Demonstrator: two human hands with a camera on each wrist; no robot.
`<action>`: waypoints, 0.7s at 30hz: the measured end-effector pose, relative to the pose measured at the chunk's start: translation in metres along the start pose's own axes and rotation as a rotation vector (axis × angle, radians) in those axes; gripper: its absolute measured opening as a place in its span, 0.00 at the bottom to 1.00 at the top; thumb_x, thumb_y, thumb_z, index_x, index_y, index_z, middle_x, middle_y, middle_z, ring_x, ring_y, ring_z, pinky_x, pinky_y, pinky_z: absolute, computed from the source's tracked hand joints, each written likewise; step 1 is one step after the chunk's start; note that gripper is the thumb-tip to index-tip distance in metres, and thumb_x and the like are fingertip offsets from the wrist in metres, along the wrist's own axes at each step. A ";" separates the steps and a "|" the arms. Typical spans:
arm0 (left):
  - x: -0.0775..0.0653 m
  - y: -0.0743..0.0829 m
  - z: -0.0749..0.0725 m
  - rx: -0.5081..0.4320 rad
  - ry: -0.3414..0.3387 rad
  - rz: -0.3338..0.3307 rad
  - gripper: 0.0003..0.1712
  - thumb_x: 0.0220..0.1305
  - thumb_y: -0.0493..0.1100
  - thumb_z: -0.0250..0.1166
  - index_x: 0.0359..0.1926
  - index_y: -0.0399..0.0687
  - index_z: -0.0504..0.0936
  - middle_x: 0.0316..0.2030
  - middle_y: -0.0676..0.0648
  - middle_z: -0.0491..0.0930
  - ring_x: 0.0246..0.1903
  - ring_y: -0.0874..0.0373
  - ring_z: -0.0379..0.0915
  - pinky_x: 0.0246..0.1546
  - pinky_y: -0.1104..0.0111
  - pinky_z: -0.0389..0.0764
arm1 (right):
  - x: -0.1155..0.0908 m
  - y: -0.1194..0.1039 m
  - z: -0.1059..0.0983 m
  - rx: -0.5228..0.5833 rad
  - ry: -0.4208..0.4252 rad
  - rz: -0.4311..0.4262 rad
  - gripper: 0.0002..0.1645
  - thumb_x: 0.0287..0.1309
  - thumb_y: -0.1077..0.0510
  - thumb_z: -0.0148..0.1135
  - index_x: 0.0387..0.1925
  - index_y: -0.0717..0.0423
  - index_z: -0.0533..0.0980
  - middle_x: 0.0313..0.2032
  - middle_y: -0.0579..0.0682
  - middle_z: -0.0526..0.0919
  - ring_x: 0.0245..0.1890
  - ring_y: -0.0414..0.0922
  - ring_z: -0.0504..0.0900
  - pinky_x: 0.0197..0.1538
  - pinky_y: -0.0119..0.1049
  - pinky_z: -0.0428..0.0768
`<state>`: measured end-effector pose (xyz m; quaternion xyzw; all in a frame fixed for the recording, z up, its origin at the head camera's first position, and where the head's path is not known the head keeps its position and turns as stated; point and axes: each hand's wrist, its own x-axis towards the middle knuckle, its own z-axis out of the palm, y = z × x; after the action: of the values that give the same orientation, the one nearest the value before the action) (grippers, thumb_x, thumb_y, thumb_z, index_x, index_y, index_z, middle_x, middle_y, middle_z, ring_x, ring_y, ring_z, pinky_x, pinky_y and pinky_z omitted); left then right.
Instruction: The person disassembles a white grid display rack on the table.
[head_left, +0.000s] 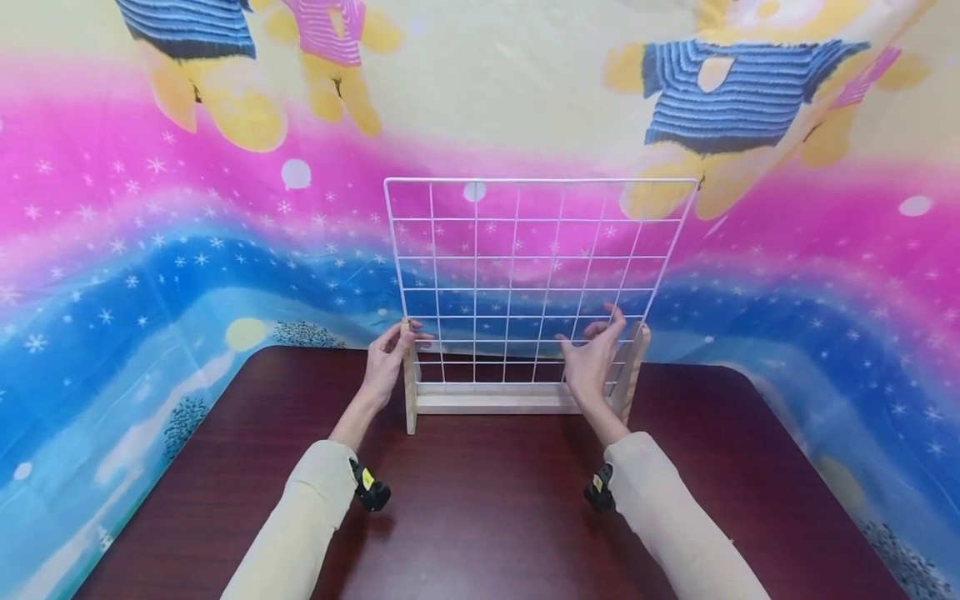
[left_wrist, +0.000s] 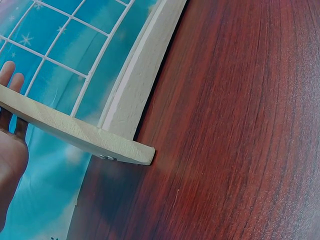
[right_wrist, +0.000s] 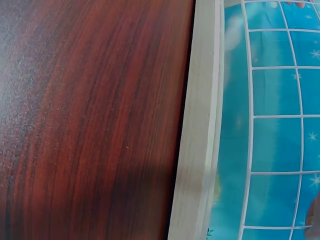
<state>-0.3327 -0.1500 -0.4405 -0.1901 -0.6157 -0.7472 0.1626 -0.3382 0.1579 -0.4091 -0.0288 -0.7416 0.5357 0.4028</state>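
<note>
A white wire grid panel (head_left: 537, 179) stands upright in a pale wooden stand, whose base bar (head_left: 495, 405) lies along the table. At the stand's left post (head_left: 410, 387), my left hand (head_left: 384, 362) grips the upper end, thumb in front and fingers reaching behind. The left wrist view shows that post (left_wrist: 75, 122) crossing in front of the hand (left_wrist: 12, 155). My right hand (head_left: 591, 358) is at the grid's lower right, inside the right post (head_left: 637, 358), thumb and fingers spread apart. Whether it touches the wires I cannot tell. Only a sliver of it shows in the right wrist view.
The stand is near the back edge of a dark red-brown wooden table (head_left: 480, 517). Behind and around it hangs a colourful cloth (head_left: 510, 100) printed with bears and snowflakes. Black wrist cameras (head_left: 370, 487) sit at both cream sleeves.
</note>
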 end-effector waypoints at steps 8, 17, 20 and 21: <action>-0.002 0.012 0.003 -0.009 0.001 -0.037 0.15 0.72 0.31 0.50 0.53 0.21 0.72 0.45 0.18 0.73 0.45 0.32 0.76 0.55 0.49 0.71 | 0.003 -0.005 -0.001 -0.002 0.004 -0.032 0.52 0.39 0.74 0.75 0.63 0.54 0.57 0.30 0.50 0.66 0.32 0.53 0.69 0.47 0.43 0.69; -0.002 0.015 0.004 0.007 -0.018 -0.026 0.12 0.73 0.32 0.51 0.51 0.31 0.77 0.42 0.26 0.80 0.44 0.34 0.78 0.55 0.47 0.69 | 0.004 -0.008 -0.001 0.013 0.002 -0.012 0.53 0.40 0.74 0.75 0.64 0.54 0.56 0.31 0.48 0.65 0.31 0.53 0.70 0.42 0.41 0.73; 0.001 0.007 0.002 -0.001 -0.015 -0.022 0.13 0.73 0.31 0.50 0.50 0.34 0.79 0.41 0.28 0.81 0.45 0.28 0.74 0.55 0.48 0.70 | 0.005 -0.009 -0.001 0.021 0.000 -0.009 0.52 0.40 0.74 0.75 0.64 0.54 0.56 0.32 0.49 0.66 0.31 0.51 0.69 0.41 0.40 0.73; 0.001 0.005 0.001 -0.001 -0.013 -0.022 0.13 0.73 0.31 0.50 0.49 0.38 0.80 0.41 0.29 0.81 0.45 0.28 0.74 0.54 0.50 0.71 | 0.005 -0.009 -0.001 0.026 -0.001 -0.007 0.52 0.40 0.75 0.75 0.64 0.53 0.56 0.32 0.50 0.66 0.31 0.50 0.69 0.41 0.40 0.74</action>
<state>-0.3317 -0.1501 -0.4358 -0.1883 -0.6183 -0.7481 0.1504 -0.3372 0.1571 -0.3988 -0.0207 -0.7349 0.5439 0.4046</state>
